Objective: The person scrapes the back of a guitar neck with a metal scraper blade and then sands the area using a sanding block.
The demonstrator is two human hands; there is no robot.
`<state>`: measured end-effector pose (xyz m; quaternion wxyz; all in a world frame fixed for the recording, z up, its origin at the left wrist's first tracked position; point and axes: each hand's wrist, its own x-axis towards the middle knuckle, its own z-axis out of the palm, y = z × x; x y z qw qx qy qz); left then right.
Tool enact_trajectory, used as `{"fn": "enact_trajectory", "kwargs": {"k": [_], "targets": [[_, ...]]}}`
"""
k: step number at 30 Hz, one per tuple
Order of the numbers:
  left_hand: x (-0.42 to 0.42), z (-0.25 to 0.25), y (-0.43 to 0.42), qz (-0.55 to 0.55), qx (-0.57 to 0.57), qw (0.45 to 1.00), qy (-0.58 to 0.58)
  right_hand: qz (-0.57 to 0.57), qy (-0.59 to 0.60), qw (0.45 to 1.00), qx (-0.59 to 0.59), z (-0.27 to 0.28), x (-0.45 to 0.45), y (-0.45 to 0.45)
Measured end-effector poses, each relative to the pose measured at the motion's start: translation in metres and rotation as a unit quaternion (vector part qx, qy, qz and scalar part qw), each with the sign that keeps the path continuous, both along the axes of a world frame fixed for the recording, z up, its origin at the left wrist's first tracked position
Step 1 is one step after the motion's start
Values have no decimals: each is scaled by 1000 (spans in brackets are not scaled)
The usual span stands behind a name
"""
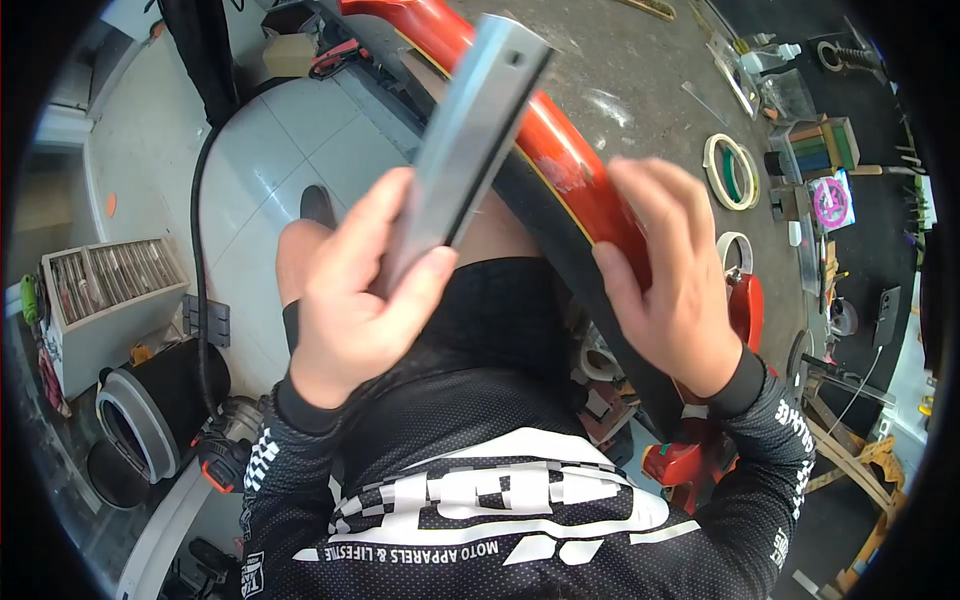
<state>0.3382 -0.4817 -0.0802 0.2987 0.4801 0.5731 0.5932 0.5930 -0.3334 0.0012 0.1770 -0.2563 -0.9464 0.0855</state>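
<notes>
My left hand (365,285) is wrapped round the lower end of a long silver metal bar (465,135), which has a dark edge strip and a small hole near its top. The bar is tilted up and partly covers a glossy red-orange curved panel (565,160). That panel has a yellow line along its edge and a pale scuffed patch near its middle. Over the panel's lower right part is my right hand (672,270), fingers apart and curved, with no object visible in it. Whether its fingers touch the panel is unclear.
Tape rolls (731,172) lie on the dark worktop (640,90) at the right, beside stacked coloured blocks (822,145) and a phone (886,317). At the left are a box of discs (110,285), a black hose (200,270) and a black cylinder (180,390). More red parts (672,463) sit low right.
</notes>
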Motion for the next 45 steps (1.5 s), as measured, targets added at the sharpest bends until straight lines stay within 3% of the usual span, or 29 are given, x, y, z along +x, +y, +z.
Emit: {"fn": "enact_trajectory", "kwargs": {"k": [2, 3, 4, 8, 13, 16, 22, 28, 32, 37, 43, 45], "targets": [[8, 2, 10, -28, 16, 995, 98, -62, 5, 988, -142, -1, -3, 4], [13, 12, 12, -24, 10, 982, 188, -52, -19, 989, -140, -1, -3, 7], [24, 3, 17, -23, 24, 990, 135, -41, -44, 989, -138, -1, -1, 10], [29, -9, 40, -9, 153, 953, 261, -43, -45, 977, -204, -4, 0, 11], [19, -14, 25, -56, 101, 917, 383, -39, -34, 974, -222, -5, 2, 12], [20, -29, 15, -46, 97, 915, 388, -36, -48, 974, -217, -5, 3, 14], [35, -4, 71, 16, 177, 918, 355, -26, -64, 972, -225, -5, 4, 15], [37, -49, 36, 31, 188, 924, 332, -23, -61, 975, -214, -6, 5, 15], [37, -21, 77, 36, 216, 916, 337, -21, -60, 978, -198, -8, 4, 15], [42, -59, 42, 45, 216, 923, 314, -23, -58, 978, -200, -8, 4, 15], [42, -33, 81, 67, 243, 917, 308, -21, -65, 980, -185, -6, 2, 13], [42, -51, 67, 68, 247, 918, 303, -23, -63, 982, -179, -7, 3, 13]]}}
